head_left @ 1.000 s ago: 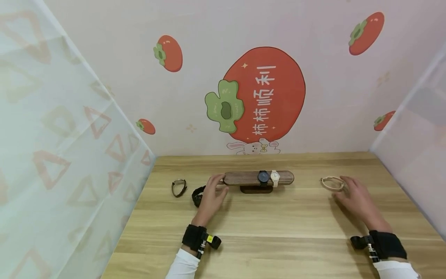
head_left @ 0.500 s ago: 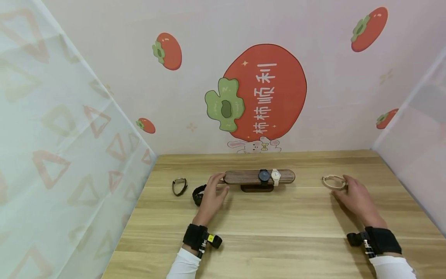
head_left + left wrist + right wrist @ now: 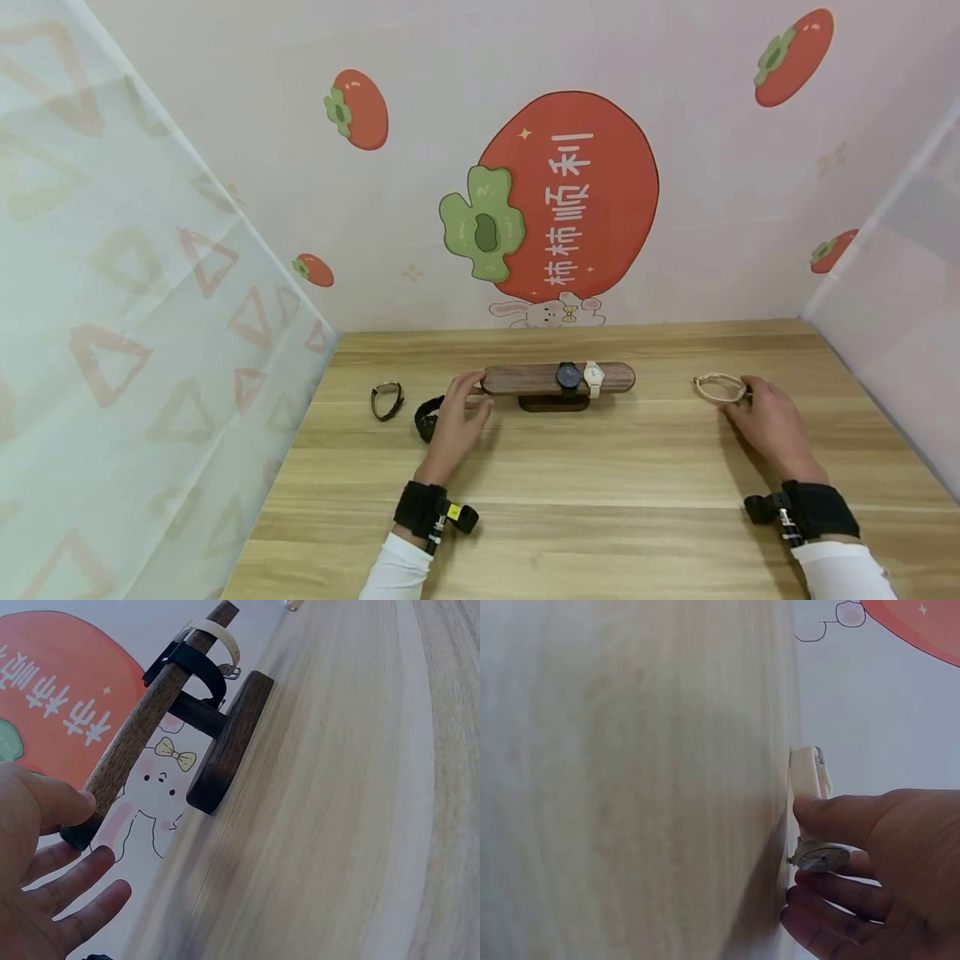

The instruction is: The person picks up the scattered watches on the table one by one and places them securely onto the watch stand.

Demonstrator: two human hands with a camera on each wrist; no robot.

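A wooden watch stand point(image 3: 517, 381) with a rounded bar stands near the back, carrying a black watch point(image 3: 567, 378) and a cream watch point(image 3: 593, 377) right of its middle. My left hand point(image 3: 452, 423) holds the bar's left end; in the left wrist view the thumb point(image 3: 75, 804) lies on it and the other fingers spread below. At the right, my right hand point(image 3: 772, 421) pinches a second cream watch point(image 3: 720, 387) lying on its side at the tabletop. The right wrist view shows the thumb on its strap point(image 3: 804, 774), fingers behind the dial.
Left of the left hand, a black watch point(image 3: 426, 418) lies partly hidden by that hand. Farther left is a thin dark-strapped watch point(image 3: 386, 402). The wood-grain table point(image 3: 600, 500) meets a printed back wall point(image 3: 412, 208) and side walls.
My right hand has shifted slightly leftward, closing its fingers nearer the cream watch's edge. The left hand stays at the stand's end. The head view has tilted slightly.
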